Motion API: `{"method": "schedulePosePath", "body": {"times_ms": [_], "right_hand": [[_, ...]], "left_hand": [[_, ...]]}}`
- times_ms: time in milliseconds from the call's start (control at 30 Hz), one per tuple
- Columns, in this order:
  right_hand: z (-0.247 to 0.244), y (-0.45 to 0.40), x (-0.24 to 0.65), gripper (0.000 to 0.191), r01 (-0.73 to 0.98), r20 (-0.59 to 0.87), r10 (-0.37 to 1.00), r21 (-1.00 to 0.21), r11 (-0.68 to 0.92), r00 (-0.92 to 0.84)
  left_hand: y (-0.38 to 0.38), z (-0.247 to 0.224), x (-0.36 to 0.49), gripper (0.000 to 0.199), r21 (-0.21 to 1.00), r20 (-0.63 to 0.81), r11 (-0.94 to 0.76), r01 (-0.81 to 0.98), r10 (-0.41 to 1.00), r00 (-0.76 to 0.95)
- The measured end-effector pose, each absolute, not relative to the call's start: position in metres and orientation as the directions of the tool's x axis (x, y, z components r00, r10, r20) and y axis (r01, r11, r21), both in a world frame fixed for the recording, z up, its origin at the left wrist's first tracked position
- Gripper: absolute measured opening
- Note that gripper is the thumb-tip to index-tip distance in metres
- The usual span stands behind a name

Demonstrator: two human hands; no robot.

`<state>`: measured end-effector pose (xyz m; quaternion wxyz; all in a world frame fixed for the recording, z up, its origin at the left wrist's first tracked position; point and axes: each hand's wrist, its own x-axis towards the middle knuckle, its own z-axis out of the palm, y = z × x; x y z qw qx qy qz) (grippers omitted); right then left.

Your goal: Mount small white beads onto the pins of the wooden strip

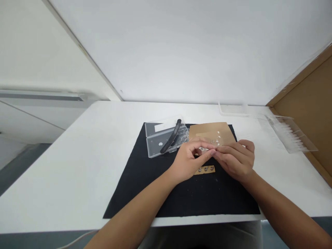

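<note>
My left hand and my right hand meet over the black mat, their fingertips pinched together. Whatever small thing lies between the fingers is hidden. Just below them rests a narrow brown strip carrying several small round metal pieces, its left end covered by my left hand. Behind the fingers is a brown paper sheet with several tiny pale bits on it. To the left, a clear plastic case lies open with clear pieces inside, and a black curved rod lies slantwise across it.
The black mat covers the front middle of the white table. At the right are clear bags of pale pieces beside a brown board. A clear tray stands near the back wall.
</note>
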<state>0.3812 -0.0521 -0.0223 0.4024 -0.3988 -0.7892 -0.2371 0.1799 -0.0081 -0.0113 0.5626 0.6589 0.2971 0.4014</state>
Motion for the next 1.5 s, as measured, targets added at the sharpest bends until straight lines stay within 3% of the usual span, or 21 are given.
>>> {"method": "schedulePosePath", "body": {"times_ms": [267,467,767,1300,1500], "right_hand": [[-0.025,-0.050,0.376,0.026,0.812,0.846,0.460,-0.057,0.580,-0.270],[-0.024,-0.050,0.374,0.030,0.836,0.866,0.436,-0.041,0.547,-0.243],[-0.020,-0.050,0.366,0.021,0.838,0.848,0.504,-0.149,0.524,-0.165],[-0.021,-0.046,0.369,0.019,0.744,0.740,0.631,-0.283,0.605,-0.232],[-0.020,-0.051,0.356,0.024,0.652,0.661,0.689,-0.385,0.653,-0.299]], "left_hand": [[-0.008,-0.008,0.177,0.014,0.929,0.290,-0.364,0.059,0.821,0.492],[-0.007,-0.007,0.175,0.012,0.899,0.341,-0.431,0.078,0.801,0.492],[-0.005,-0.009,0.173,0.012,0.832,0.402,-0.533,0.154,0.771,0.495],[0.003,-0.002,0.165,0.015,0.755,0.413,-0.613,0.231,0.720,0.558],[0.014,0.005,0.148,0.037,0.613,0.588,-0.655,0.442,0.752,0.298]]}}
